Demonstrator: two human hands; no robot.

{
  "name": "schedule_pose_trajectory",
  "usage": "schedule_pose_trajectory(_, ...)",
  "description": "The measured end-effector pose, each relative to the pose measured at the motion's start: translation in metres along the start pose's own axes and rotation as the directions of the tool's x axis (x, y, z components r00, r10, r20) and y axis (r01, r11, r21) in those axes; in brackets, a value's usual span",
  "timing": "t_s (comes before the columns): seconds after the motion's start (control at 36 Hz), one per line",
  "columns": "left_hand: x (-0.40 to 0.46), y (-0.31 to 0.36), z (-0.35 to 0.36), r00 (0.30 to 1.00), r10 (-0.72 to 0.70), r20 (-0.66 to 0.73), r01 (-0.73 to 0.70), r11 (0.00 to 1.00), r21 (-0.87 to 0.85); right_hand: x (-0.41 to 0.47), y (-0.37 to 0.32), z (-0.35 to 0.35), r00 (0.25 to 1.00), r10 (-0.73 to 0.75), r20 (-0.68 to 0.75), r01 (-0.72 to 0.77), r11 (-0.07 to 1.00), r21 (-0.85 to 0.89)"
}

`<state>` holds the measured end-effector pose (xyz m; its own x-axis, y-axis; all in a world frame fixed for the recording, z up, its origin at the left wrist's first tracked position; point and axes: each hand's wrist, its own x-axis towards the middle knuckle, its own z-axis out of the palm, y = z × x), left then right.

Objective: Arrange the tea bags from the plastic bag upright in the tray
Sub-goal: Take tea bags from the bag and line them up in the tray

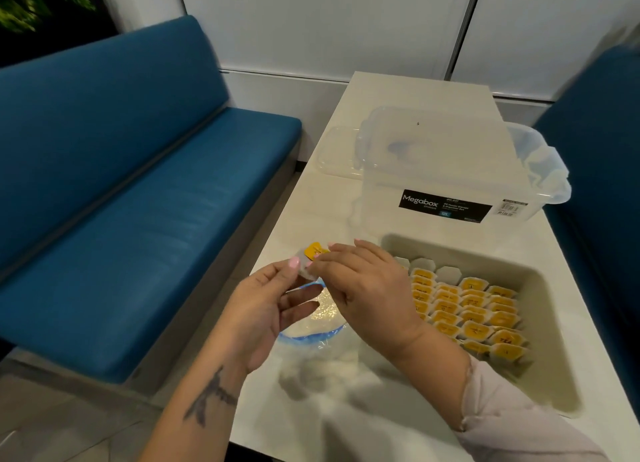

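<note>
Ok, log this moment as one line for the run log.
step: tea bag held between both hands | left hand: pinching | right hand: pinching | tray: partly filled | plastic bag: on table

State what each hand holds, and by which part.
Both the left hand and right hand pinch one small yellow-labelled tea bag by its lower white edge.

A yellow-labelled tea bag [313, 254] is held above a crumpled clear plastic bag [313, 326]. Beside it, a beige tray [540, 368] holds upright rows of tea bags [474, 309].
</note>
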<state>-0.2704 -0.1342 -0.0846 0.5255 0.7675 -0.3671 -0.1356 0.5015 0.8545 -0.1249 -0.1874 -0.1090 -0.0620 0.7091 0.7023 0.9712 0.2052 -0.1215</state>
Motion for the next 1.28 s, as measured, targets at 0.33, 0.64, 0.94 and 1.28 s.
schedule_pose_trajectory(0.33,0.009,-0.015,0.013,0.985,0.168,-0.035,-0.160,0.973,0.167,0.005,0.011,-0.027,0.807,0.555,0.201,-0.588,0.727,0.354)
schedule_pose_trajectory(0.64,0.019,-0.033,0.028,0.980,0.196,0.025,-0.191,0.908,0.374,0.016,0.028,-0.052,0.696,0.576,0.429,-0.712,0.630,0.309)
schedule_pose_trajectory(0.94,0.022,-0.053,0.031,0.967,0.238,0.086,-0.212,0.579,0.787,-0.007,0.041,-0.080,0.590,0.569,0.573,-0.654,0.753,-0.076)
schedule_pose_trajectory(1.28,0.018,-0.055,0.031,0.972,0.209,0.108,-0.198,0.480,0.854,-0.036,0.040,-0.047,0.487,0.588,0.646,-0.507,0.793,-0.339)
